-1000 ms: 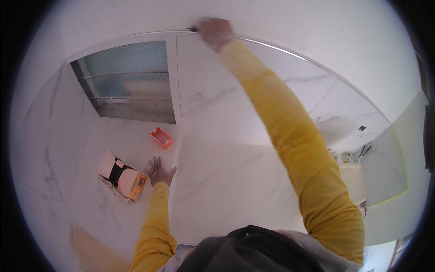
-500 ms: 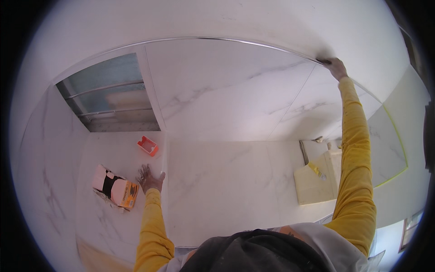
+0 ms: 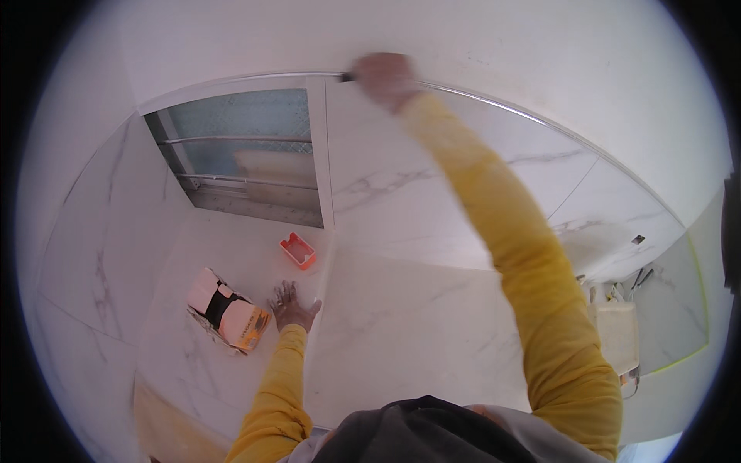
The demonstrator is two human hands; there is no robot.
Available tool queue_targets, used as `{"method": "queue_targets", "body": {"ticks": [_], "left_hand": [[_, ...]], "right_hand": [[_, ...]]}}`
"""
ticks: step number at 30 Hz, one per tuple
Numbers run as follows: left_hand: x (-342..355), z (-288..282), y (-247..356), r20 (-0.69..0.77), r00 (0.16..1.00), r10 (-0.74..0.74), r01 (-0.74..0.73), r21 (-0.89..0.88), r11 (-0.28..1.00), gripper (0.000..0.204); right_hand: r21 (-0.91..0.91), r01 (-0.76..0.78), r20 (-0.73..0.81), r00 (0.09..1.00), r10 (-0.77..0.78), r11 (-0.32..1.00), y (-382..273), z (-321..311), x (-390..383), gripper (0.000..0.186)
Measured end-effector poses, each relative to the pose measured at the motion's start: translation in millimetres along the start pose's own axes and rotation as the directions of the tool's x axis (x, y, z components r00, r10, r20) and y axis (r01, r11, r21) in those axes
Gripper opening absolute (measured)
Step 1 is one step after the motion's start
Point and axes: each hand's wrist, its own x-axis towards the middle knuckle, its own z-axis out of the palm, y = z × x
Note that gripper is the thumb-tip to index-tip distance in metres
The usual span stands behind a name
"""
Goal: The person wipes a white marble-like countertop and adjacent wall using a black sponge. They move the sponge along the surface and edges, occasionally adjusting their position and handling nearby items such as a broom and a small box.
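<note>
My right hand [image 3: 384, 81], smeared by motion, is raised to the far wall at the silver metal trim strip [image 3: 494, 102] that runs along the top of the marble-look tiles. Its fingers are closed, and a small dark piece [image 3: 346, 77] pokes out at its left side against the trim; the kind of thing is not clear. My left hand [image 3: 293, 310] lies flat with fingers spread on the white marble-look surface at the left, holding nothing. A small red-orange plastic box [image 3: 298, 251] sits just beyond it. Left of that hand lies a torn carton [image 3: 230, 312], pale with a black band and an orange end.
A barred window [image 3: 239, 154] is set in the wall at the far left. At the right, a cream-coloured container [image 3: 617, 332] stands with tools around it, near a dark cutout [image 3: 638, 239] in the tile. Yellow-green tape [image 3: 702, 293] edges the right-hand tiles.
My right hand has swept left along the trim, from the right end to near the window. My left hand stays on the surface while the whole view has turned to the right.
</note>
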Motion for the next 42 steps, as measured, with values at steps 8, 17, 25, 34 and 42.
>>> {"method": "queue_targets", "body": {"ticks": [8, 17, 25, 34, 42], "left_hand": [[0.9, -2.8, -0.6, -0.011, 1.000, -0.012, 0.012, -0.038, 0.999, 0.099], [-0.5, 0.7, -13.6, -0.016, 0.999, -0.046, 0.044, -0.113, 0.993, 0.098], [-0.6, -12.9, 5.6, 0.043, 0.999, 0.014, -0.009, -0.117, 0.993, 0.100], [1.7, -3.1, -2.3, 0.022, 1.000, 0.021, -0.019, -0.112, 0.993, 0.098], [2.6, -2.5, -10.3, 0.030, 1.000, 0.001, 0.001, -0.078, 0.997, 0.098]], "right_hand": [[-0.053, -0.060, -0.009, 0.998, 0.059, 0.997, -55.8, -45.5, 30.2, 0.018], [-0.063, -0.373, 0.026, 0.927, 0.375, 0.926, 285.2, -35.6, -231.3, 0.023], [-0.230, -0.228, -0.113, 0.972, 0.207, 0.946, 235.2, -36.5, -197.5, 0.027], [-0.105, 0.029, -0.063, 0.997, -0.035, 0.994, -66.6, 5.5, 60.4, 0.016], [-0.266, 0.120, -0.224, 0.957, -0.183, 0.956, 16.0, 34.7, 7.5, 0.014]]}}
